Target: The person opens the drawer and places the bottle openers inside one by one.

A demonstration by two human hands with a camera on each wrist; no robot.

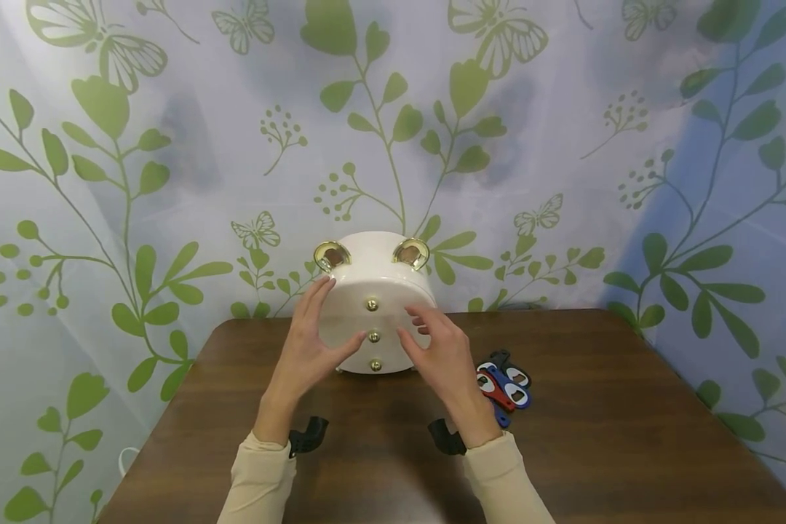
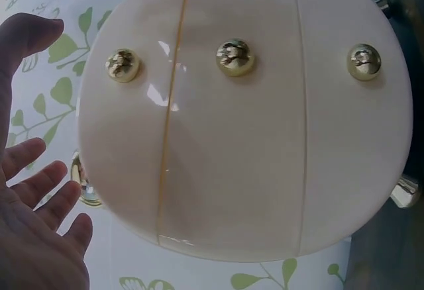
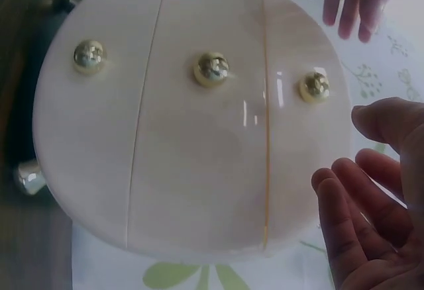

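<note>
On the table (image 1: pixel 596 444), toward its back edge, stands a white rounded case (image 1: pixel 393 316), probably stiff and moderately heavy, its glossy shell likely slippery and perhaps prone to chipping. The left hand (image 1: pixel 306 342) and right hand (image 1: pixel 442 351) are spread in front of it, gripping nothing. Both palms against its curved sides seem a safer hold than the gold ears (image 1: pixel 323 249); the small gold knobs (image 1: pixel 372 306) would suit a fingertip pinch.
</note>
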